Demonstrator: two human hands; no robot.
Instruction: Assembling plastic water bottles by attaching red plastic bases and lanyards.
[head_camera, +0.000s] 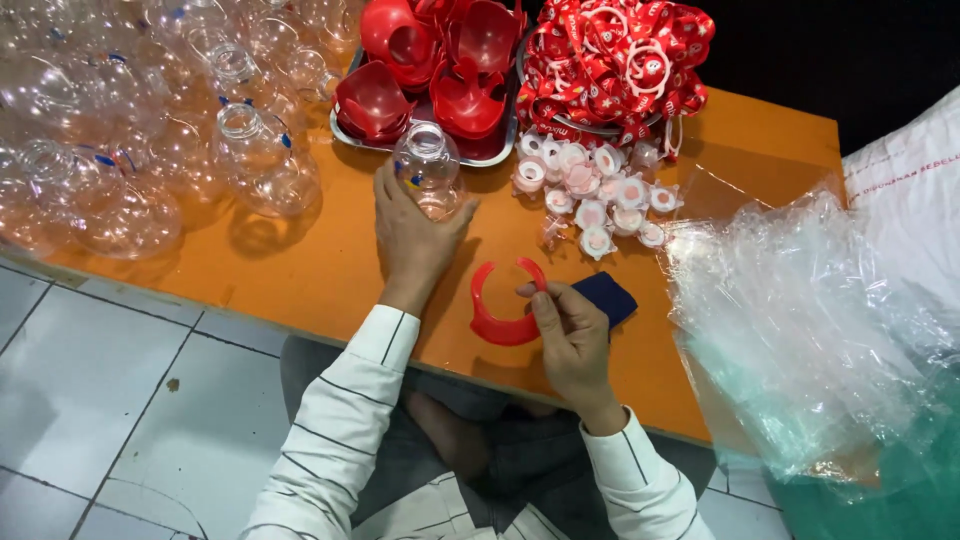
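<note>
At the far left of the orange table (300, 275) lies a heap of clear plastic bottles (130, 130), most on their sides, spreading from the corner toward the middle. Just right of the heap, the left hand (415, 235) reaches forward and wraps around the lower body of one clear bottle (428, 170), which stands upright with its open neck toward the camera; the fingers are closed on it, the palm pressed against its side. This bottle sits right in front of a metal tray (345, 135) that holds stacked red plastic handle pieces (430, 70).

Further right and nearer the table's front edge, the right hand (570, 335) pinches a red C-shaped handle (500, 315) between thumb and fingers, gripping it at one end of the curve. The handle rests on or just above the tabletop; which one is hard to tell from this angle. Touching the hand's far side is a dark blue cloth (610, 295).

Beyond the right hand lies a cluster of small white and pink caps (590, 195), and behind those a round tray heaped with red printed straps (620, 60). At the far right, crumpled clear plastic bags (810, 320) spill over the table's edge, with a white sack (910, 200) behind them.
</note>
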